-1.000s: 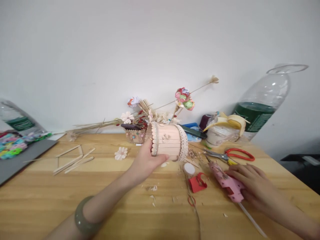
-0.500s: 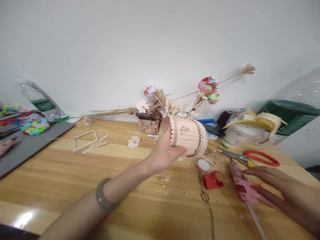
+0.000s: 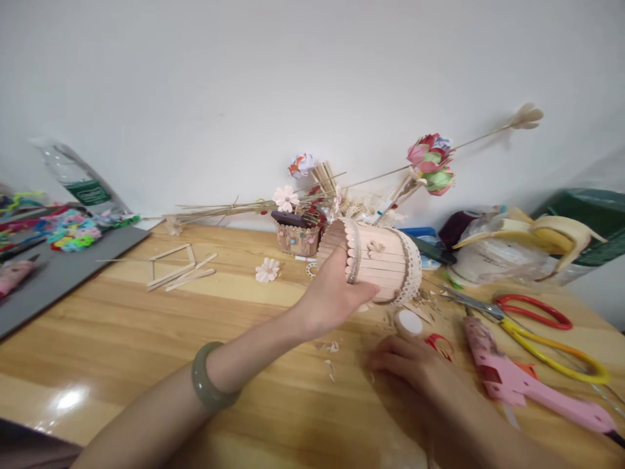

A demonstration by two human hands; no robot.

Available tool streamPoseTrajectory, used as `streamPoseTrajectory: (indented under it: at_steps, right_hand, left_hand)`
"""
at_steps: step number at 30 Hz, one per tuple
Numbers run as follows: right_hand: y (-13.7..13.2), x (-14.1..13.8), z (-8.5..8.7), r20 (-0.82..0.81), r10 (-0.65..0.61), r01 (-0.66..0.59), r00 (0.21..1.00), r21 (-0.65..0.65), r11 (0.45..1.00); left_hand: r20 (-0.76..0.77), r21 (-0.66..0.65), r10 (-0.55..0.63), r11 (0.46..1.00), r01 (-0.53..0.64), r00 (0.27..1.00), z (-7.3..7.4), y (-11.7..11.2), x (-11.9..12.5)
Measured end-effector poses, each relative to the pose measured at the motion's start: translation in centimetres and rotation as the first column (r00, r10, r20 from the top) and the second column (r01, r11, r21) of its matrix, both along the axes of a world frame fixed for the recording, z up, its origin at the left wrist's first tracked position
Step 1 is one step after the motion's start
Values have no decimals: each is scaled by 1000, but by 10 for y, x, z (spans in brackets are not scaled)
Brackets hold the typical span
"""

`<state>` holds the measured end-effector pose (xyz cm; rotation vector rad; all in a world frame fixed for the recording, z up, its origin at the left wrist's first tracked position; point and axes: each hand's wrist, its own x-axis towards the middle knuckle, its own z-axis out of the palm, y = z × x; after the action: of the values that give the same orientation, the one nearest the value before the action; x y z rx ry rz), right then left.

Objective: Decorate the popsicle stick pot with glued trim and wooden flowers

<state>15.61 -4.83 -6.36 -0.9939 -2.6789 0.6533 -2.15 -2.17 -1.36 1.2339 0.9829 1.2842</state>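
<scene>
My left hand is closed on a tilted pot made of craft sticks, fingers inside its mouth and thumb on the outer wall. The pot has a scalloped rim, a glittery band, a small wooden flower and lace trim around its base. Low over the table, my right hand has its fingers curled together, slightly blurred; what they hold, if anything, is hidden. Just beyond it are a white round lid and a partly covered red ribbon. A pink glue gun lies to its right.
Scissors with red and yellow handles lie at the right. Behind the pot stand a small decorated box and paper flowers. Loose craft sticks and a pale flower are on the left. A peeled banana rests at the back right.
My right hand has left the glue gun and moved left, over the red ribbon and twine, its fingers now curled. The left hand still grips the pot. The view has shifted slightly.
</scene>
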Motion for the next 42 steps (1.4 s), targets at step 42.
streamPoseTrajectory:
  at_steps: [42]
  right_hand:
    - [-7,1,53,-656,-535,430,531,-335,838]
  left_hand:
    - [84,-4,60,998,-60,995,-2,-24,19]
